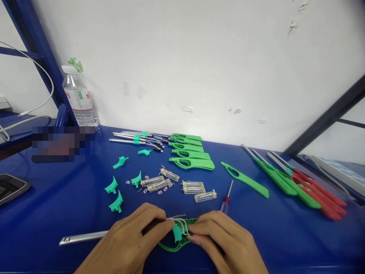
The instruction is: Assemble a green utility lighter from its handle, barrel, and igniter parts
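Note:
My left hand [134, 238] and my right hand [225, 243] meet at the near edge of the blue table [57, 205]. Together they hold a half-built long lighter: a green handle shell [173, 248] with a teal trigger [177, 232] and thin white wires [182, 224] between my fingertips. Its metal tube [82, 238] sticks out to the left along the table from under my left hand. A small red-handled screwdriver [226, 199] lies just beyond my right hand.
Loose teal triggers [115, 190], clear fuel cells [194, 187], green handle shells [191, 152], metal tubes with wires [134, 137] and a single green shell [245, 179] lie mid-table. Finished green and red lighters [299, 182] lie at right. A water bottle [78, 97] stands at the back left.

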Tool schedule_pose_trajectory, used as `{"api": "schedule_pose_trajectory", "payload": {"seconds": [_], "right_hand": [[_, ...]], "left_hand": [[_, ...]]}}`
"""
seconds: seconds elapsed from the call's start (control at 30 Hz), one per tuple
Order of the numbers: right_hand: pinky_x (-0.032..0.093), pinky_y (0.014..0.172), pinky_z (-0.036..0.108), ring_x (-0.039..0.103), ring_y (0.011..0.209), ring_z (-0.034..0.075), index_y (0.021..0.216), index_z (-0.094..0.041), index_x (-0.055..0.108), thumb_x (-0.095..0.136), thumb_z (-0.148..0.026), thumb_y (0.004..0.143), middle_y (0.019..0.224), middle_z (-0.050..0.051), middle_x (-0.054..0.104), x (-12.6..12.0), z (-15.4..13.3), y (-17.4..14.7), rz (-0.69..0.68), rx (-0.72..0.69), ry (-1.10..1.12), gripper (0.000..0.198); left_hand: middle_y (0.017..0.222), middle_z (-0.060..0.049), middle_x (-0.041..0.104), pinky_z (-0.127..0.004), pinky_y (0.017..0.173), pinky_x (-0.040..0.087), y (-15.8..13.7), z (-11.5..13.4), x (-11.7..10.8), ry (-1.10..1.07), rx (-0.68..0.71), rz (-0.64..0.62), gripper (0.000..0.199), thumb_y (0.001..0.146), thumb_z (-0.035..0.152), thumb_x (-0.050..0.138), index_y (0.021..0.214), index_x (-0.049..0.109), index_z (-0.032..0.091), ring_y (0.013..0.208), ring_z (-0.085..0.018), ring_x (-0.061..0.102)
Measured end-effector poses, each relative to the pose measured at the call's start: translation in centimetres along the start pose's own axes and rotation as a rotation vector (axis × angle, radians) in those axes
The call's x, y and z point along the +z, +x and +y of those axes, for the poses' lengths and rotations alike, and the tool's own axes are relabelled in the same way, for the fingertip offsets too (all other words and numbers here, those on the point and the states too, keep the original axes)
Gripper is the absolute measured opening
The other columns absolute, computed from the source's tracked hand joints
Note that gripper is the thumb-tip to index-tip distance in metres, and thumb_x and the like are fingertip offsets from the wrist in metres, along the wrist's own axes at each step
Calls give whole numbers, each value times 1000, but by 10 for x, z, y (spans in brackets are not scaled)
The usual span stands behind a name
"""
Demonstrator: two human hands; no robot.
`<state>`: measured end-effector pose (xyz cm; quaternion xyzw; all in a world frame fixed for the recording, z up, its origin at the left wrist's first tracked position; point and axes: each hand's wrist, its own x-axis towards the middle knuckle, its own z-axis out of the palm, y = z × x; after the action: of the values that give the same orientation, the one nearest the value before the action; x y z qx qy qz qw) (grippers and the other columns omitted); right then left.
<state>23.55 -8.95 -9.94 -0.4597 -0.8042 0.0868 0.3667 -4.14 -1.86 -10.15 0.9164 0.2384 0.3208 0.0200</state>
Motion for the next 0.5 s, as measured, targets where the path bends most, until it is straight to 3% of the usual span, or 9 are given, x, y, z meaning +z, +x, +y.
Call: {"api": "schedule_pose_trajectory", "payload": {"seconds": [0.13,0.27,0.37,0.5], "right_hand": [[63,83,23,81,92,14,122,-28,75,65,-20,118,108,-2,83,2,0,-2,2,-14,-3,13],[62,84,22,81,92,14,122,-29,73,64,-22,119,107,-3,83,4,-1,-2,10,-3,-7,12],[61,83,21,80,91,13,120,-29,71,65,-24,119,105,-4,82,4,-3,-1,16,11,8,8],[61,83,20,80,91,12,119,-29,71,67,-24,118,104,-4,81,3,-4,0,26,12,10,7]], "left_hand": [[119,-6,77,-23,92,68,11,8,0,34,-14,61,39,109,20,60,143,75,32,102,-19,76],[119,-6,77,-24,92,68,15,11,-1,50,-9,71,35,110,26,63,142,76,32,103,-19,75],[117,-5,76,-22,90,68,9,8,-1,46,-4,50,35,111,21,61,141,76,31,102,-18,75],[114,-4,76,-16,88,64,1,5,-2,34,40,-1,45,112,5,45,140,73,26,98,-13,75]]}}
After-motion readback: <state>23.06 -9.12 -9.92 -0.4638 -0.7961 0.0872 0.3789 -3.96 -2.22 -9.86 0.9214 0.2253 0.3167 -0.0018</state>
